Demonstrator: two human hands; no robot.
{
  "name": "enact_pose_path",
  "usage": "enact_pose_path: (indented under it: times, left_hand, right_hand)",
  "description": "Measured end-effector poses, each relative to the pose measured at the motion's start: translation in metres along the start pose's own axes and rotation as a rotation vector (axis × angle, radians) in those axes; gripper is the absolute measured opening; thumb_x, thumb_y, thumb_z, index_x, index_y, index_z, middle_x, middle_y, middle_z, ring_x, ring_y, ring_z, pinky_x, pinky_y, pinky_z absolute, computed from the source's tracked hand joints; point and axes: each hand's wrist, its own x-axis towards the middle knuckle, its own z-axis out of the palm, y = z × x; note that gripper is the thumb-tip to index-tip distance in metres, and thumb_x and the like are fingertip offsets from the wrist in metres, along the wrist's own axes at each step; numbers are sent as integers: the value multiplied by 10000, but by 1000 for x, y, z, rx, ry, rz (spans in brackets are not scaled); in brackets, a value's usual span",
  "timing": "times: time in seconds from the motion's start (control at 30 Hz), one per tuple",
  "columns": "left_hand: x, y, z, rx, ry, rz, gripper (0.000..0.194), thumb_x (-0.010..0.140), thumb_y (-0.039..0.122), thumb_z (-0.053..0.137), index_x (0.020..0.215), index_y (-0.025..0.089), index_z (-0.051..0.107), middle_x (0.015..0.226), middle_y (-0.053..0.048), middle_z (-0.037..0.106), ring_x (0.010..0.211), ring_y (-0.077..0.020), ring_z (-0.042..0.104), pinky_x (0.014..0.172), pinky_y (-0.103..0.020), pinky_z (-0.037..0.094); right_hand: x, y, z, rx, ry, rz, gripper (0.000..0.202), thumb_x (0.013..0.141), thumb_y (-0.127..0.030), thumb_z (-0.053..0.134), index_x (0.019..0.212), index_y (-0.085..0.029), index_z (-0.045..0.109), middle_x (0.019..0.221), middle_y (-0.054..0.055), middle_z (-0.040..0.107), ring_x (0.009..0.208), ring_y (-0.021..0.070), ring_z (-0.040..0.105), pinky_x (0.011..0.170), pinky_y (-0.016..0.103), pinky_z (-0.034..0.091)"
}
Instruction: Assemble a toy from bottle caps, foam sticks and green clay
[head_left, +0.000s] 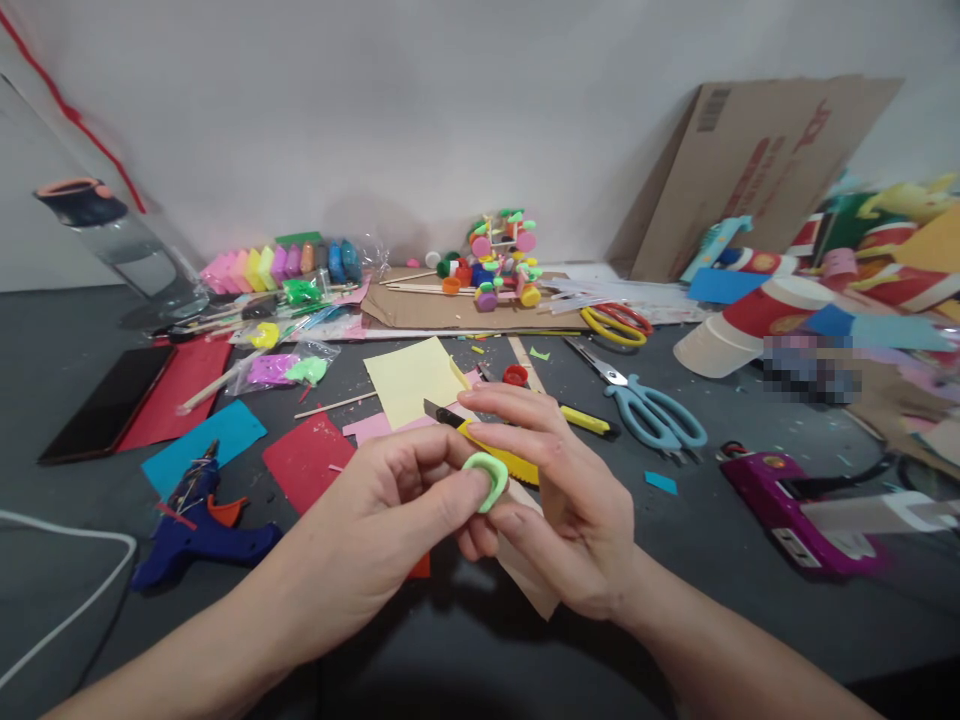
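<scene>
Between my hands is a small light green piece of clay (491, 482) with a raised rim and a dip in its middle. My left hand (409, 500) pinches it, the thumb pressed into the dip. My right hand (566, 490) is beside it, thumb near its lower right edge, the other fingers spread and stretched to the upper left. Just behind the fingers lies a yellow box cutter (517, 464) with a dark blade end. Yellow paper (412, 380) lies behind my left hand. A beige strip (529, 565) shows under my right hand.
On the left are a blue glue gun (202, 530), a phone (109, 400) and a bottle (135, 250). Blue scissors (652, 410), a purple power strip (795, 510) and a paper cup (720, 345) stand or lie right. Colourful clay figures (502, 260) are at the back.
</scene>
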Motion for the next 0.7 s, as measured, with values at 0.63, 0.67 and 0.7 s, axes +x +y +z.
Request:
enact_pose_path:
  times: [0.63,0.67,0.7]
  left_hand:
    - [0,-3,1,44,28,55,153,998,343,649,1033,287,787,869,68,670,778,-60,569,740,-153,464]
    - [0,-3,1,51,30,61,160,998,354,646,1029,286,788,870,65,665,780,-65,559,740,-157,463]
    - [0,-3,1,63,34,64,167,998,364,644,1018,280,786,861,62,656,777,-70,548,736,-162,460]
  right_hand:
    - [1,-1,-4,-32,-25,-75,411,1016,-260,526,1413,-177,590,1458,161,590,1378,293,534,1160,530,426]
    - [1,0,-4,-43,-25,-85,413,1013,-255,523,1412,-170,588,1453,165,594,1376,295,536,1154,533,433]
    - [1,0,-4,-55,-26,-94,416,1010,-250,521,1412,-164,586,1448,169,598,1373,298,539,1150,536,438]
